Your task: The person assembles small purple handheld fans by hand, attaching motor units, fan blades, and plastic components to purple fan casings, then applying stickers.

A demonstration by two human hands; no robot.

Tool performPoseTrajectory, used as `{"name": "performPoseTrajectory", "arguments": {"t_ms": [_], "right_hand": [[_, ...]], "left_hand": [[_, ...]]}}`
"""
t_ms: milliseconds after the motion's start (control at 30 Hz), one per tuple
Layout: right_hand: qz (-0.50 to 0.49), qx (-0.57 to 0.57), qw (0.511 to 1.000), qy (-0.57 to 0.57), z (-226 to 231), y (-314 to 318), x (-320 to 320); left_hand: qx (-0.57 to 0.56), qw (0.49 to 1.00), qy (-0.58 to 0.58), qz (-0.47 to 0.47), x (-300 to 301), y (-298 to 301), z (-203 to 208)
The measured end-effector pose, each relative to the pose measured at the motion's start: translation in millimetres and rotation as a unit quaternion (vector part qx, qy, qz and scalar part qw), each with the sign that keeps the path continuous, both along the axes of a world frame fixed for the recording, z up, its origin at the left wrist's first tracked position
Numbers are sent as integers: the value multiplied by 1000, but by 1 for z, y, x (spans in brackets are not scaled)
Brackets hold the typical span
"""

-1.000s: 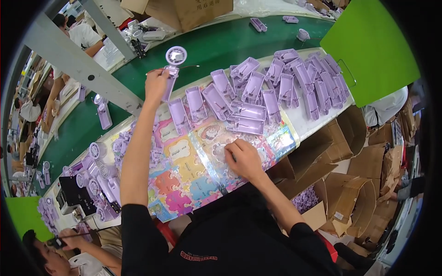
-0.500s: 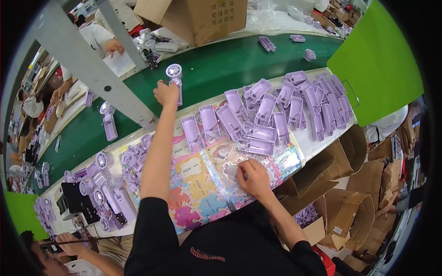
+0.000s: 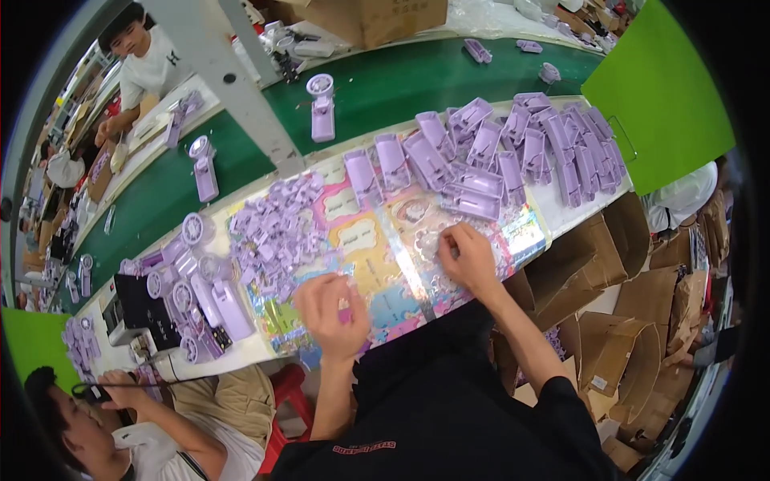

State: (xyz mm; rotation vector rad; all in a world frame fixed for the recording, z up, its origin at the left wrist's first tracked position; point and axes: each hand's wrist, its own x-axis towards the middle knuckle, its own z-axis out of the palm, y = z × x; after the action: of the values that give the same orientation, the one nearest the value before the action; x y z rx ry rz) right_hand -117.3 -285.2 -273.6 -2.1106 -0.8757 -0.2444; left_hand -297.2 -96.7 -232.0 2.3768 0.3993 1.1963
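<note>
Both hands are over the near part of the bench, fingers curled: the left hand is loosely bent, the right hand more tightly, and I cannot tell whether either grips anything. Under and between them is one colourful puzzle-patterned mat. Just beyond the left hand, slightly to its left, is one heap of small lilac parts, too many to count. Farther left, near a seated co-worker, one cluster of round-headed lilac units sits beside one black box. Beyond the right hand, spreading rightward, lie open lilac shells, overlapping too much for an exact count; two at the left end stand apart, side by side. On the green belt past the bench, one round-headed fan unit lies ahead of the hands, a second fan unit to its left, and three loose lilac pieces far right. One cardboard box stands beyond the belt.
</note>
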Motion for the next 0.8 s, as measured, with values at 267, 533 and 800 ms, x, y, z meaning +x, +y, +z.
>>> {"name": "performPoseTrajectory", "arguments": {"t_ms": [267, 533, 800], "right_hand": [[0, -12, 1000, 8, -1, 3, -5], [-28, -10, 1000, -4, -5, 3, -6], [-28, -9, 1000, 5, 1, 6, -6]], "left_hand": [[24, 980, 159, 115, -45, 57, -42], [25, 971, 215, 99, -38, 59, -44], [10, 973, 208, 97, -37, 60, -45]]}}
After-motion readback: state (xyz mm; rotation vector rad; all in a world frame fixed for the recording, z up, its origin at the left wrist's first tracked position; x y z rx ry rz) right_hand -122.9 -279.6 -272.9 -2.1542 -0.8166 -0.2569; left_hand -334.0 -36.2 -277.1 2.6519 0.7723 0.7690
